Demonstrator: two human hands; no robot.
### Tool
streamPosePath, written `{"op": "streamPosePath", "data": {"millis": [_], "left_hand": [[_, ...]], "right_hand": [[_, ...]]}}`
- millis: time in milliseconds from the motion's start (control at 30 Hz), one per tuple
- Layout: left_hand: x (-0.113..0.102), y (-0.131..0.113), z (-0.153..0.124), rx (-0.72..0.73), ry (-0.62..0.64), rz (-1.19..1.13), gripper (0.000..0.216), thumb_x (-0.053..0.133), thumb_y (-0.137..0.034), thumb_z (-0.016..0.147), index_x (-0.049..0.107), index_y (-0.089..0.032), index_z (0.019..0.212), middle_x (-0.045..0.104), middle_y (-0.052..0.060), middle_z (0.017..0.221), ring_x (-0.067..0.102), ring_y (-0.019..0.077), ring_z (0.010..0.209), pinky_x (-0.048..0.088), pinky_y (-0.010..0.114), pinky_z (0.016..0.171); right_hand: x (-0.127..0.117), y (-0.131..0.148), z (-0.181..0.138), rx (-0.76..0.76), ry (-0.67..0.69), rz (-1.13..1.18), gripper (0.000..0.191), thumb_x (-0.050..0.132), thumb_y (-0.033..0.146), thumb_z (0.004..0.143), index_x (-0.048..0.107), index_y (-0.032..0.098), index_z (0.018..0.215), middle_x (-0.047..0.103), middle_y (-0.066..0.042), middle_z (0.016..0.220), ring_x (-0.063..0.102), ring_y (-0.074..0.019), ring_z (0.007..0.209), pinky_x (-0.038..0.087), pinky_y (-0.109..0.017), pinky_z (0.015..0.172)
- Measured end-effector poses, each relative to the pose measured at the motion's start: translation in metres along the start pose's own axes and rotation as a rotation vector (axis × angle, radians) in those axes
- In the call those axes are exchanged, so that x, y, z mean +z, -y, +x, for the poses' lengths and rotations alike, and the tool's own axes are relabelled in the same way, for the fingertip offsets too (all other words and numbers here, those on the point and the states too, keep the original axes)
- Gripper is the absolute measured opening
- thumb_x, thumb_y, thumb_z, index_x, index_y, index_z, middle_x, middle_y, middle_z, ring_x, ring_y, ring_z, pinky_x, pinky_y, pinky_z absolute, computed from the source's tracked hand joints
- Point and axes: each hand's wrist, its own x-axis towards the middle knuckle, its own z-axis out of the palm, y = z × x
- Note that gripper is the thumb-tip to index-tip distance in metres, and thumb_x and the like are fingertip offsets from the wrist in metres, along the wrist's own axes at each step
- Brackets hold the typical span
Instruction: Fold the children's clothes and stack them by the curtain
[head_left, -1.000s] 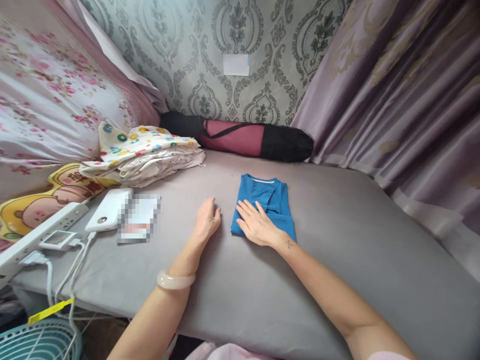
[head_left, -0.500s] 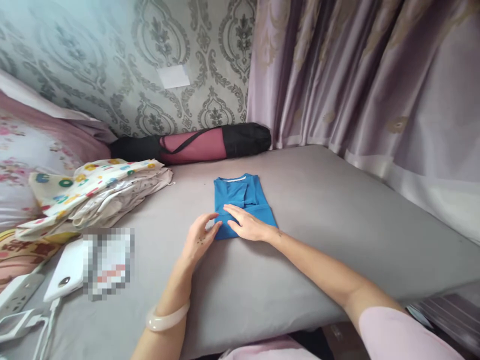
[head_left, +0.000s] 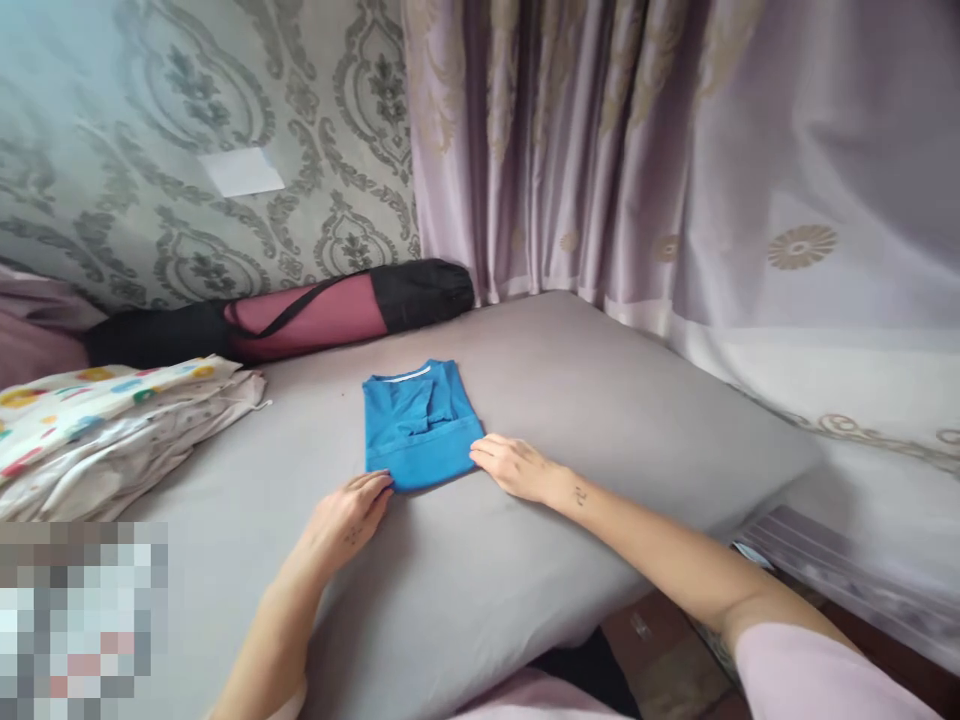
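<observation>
A blue T-shirt (head_left: 420, 460), folded into a small rectangle with its collar at the far end, lies on the grey bed sheet (head_left: 570, 400). My left hand (head_left: 349, 515) pinches the near left corner, fingers closed on the cloth. At the near right edge, my right hand (head_left: 517, 465) has its fingers pressed together on the shirt. The lower part is folded up as a flat band, and a bunched sleeve-like piece of cloth shows above it.
A maroon and black bag (head_left: 315, 315) lies along the patterned wall. Crumpled patterned cloth (head_left: 127, 420) sits at the left, with a blurred-out object (head_left: 97, 620) below it. Purple curtains (head_left: 555, 150) hang at the back right, beyond the bed.
The view has turned to the right. My right hand has gone from lying flat on the shirt to its right edge, and my left hand has closed on the near left corner.
</observation>
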Motion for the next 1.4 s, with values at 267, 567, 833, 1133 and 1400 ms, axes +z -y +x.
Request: {"op": "streamPosePath", "data": {"millis": [267,567,833,1133,1400], "left_hand": [[-0.009,-0.011,0.012,-0.045,-0.012,0.138,0.03,0.031,-0.037,0.096,0.058,-0.024,0.105,0.073,0.006,0.087,0.071,0.0226,0.074,0.051,0.029,0.062],[-0.01,0.001,0.007,0.202,-0.032,0.136,0.039,0.035,-0.015,0.09,0.063,-0.02,0.117,0.07,0.01,0.116,0.065,0.0221,0.107,0.051,0.036,0.095],[-0.066,-0.053,-0.047,0.189,-0.069,-0.069,0.035,0.037,-0.015,0.092,0.065,-0.022,0.113,0.073,0.006,0.104,0.069,0.0179,0.095,0.052,0.029,0.09],[-0.06,-0.034,-0.012,-0.349,-0.237,-0.757,0.03,0.059,-0.042,0.083,0.067,-0.015,0.094,0.067,0.003,0.074,0.061,0.0157,0.068,0.045,0.021,0.057],[-0.017,0.003,0.077,-0.665,-0.345,-0.488,0.025,0.046,-0.032,0.087,0.065,-0.016,0.087,0.062,0.002,0.066,0.059,0.0178,0.065,0.042,0.026,0.06]], "right_hand": [[-0.003,0.0,0.0,0.017,-0.037,0.004,0.017,0.047,0.021,0.096,0.06,0.017,0.107,0.062,-0.01,0.113,0.054,-0.0198,0.102,0.047,-0.03,0.084],[-0.012,-0.004,0.006,0.047,-0.065,-0.001,0.038,0.044,-0.001,0.084,0.064,0.017,0.111,0.066,-0.01,0.11,0.058,-0.0189,0.104,0.044,-0.031,0.09],[-0.062,0.029,-0.046,-0.057,-0.106,0.043,0.041,0.043,0.0,0.083,0.065,0.02,0.111,0.07,-0.007,0.102,0.064,-0.0174,0.095,0.047,-0.03,0.087],[-0.057,0.004,-0.001,0.319,-0.291,0.498,0.023,0.049,0.025,0.089,0.068,0.022,0.102,0.074,-0.002,0.09,0.068,-0.016,0.079,0.051,-0.026,0.075],[-0.007,-0.032,0.094,0.688,-0.379,0.4,0.029,0.044,0.024,0.093,0.065,0.017,0.113,0.072,-0.009,0.103,0.067,-0.0194,0.096,0.047,-0.027,0.085]]}}
